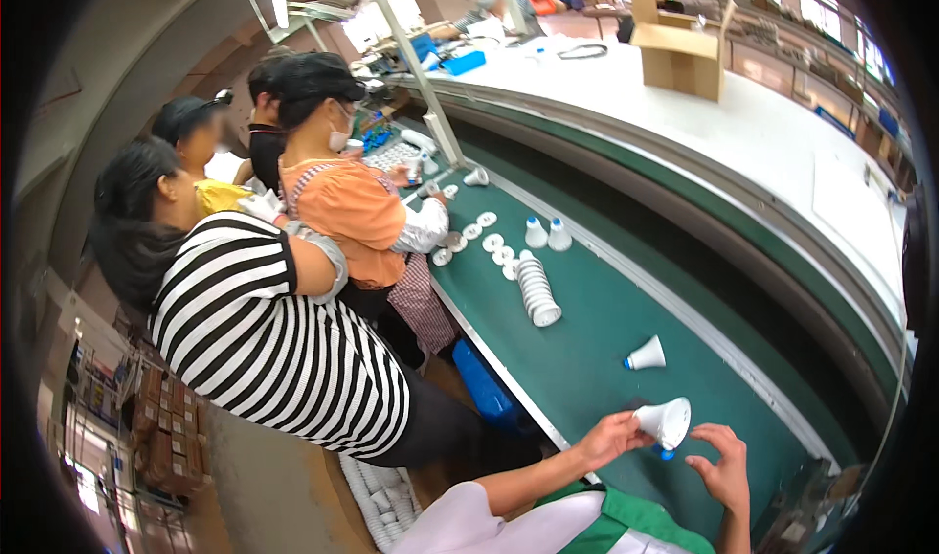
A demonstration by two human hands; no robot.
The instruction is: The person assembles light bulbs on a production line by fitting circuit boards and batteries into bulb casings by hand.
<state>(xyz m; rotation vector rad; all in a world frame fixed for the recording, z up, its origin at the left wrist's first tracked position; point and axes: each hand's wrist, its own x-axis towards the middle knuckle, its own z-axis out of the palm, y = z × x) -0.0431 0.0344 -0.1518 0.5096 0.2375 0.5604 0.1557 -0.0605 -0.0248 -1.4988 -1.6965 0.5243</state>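
My left hand (614,439) pinches a white cone-shaped lamp housing (669,419) by its narrow side, above the green belt. The wide round face of the housing is turned up and to the right. A blue cap (667,452) shows just below it. My right hand (724,464) is close to the housing on its right, thumb and fingers apart and curved, with nothing visible in them. Farther up the belt, a similar white cone with a blue tip (646,354) lies on its side.
A stack of nested white cups (538,290) lies along the belt (587,358), near several white rings (492,243). Two blue-tipped cones (558,235) stand beyond. Co-workers line the left side, the nearest in a striped shirt (284,329). A cardboard box (680,60) sits on the white table.
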